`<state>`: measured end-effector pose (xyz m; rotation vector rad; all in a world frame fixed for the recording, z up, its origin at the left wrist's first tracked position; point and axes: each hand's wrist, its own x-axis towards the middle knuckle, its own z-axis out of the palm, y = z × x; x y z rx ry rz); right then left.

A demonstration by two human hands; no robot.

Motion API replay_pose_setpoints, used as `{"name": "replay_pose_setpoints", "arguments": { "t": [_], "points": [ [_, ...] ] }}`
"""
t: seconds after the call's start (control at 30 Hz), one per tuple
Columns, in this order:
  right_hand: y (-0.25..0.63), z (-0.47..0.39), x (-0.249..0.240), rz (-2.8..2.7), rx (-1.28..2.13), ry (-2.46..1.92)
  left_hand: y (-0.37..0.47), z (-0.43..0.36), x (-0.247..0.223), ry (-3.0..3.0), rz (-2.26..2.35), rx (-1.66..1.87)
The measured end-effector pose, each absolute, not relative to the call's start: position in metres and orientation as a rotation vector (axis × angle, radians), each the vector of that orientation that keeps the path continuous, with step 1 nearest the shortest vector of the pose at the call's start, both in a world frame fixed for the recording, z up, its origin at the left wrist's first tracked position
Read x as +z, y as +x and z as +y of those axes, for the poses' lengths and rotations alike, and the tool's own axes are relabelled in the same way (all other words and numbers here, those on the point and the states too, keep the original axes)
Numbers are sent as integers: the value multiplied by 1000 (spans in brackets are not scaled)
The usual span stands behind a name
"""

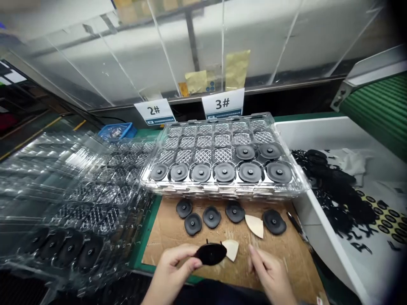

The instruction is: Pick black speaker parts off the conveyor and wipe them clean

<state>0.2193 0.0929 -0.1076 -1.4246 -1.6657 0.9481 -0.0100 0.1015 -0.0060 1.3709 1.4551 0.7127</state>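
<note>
Between the thumb and fingers of my left hand point(178, 267) is a black oval plastic disc point(211, 254), tilted, with small prongs on its upper edge. My right hand point(269, 271) hovers over the cardboard sheet point(168, 231), its fingers pressed together; whatever they pinch, if anything, is hidden. A cream wedge-shaped piece point(231, 250) shows just right of the held disc. Another cream wedge point(255, 226) lies farther back, beside a black disc point(274, 222). More black discs with a raised centre, such as one disc point(211, 217), lie along the back of the cardboard.
A stack of clear trays point(203, 155) stands behind the cardboard, its front row filled with black discs. More clear trays point(95, 190) spread left. At right, a white bin point(333, 250) holds small black parts. A dark pen-like tool point(295, 223) lies near its wall.
</note>
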Motion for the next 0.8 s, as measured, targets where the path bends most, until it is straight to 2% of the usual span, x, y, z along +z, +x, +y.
{"name": "replay_pose_setpoints", "arguments": {
  "t": [0.13, 0.17, 0.27, 0.37, 0.47, 0.6, 0.7, 0.8],
  "points": [
    [229, 92, -146, -1704, 798, -1393, -3, 161, 25, 1679, 1516, 827],
    [229, 90, -152, -1718, 756, -1385, 1, 183, 33, 1973, 1569, 846],
    [227, 84, -163, -1743, 646, -1390, 20, 258, 47, 2195, 1621, 922],
    [226, 82, -168, -1746, 569, -1402, 38, 324, 43, 2320, 1665, 805],
    [226, 83, -172, -1749, 518, -1397, 48, 354, 32, 2406, 1641, 598],
    [227, 85, -176, -1767, 471, -1400, 34, 319, 30, 2467, 1769, 588],
    [227, 84, -176, -1799, 456, -1411, 1, 258, 33, 2473, 1820, 599],
    [227, 85, -174, -1864, 460, -1424, -40, 193, 13, 2371, 1915, 699]
  ]
}}
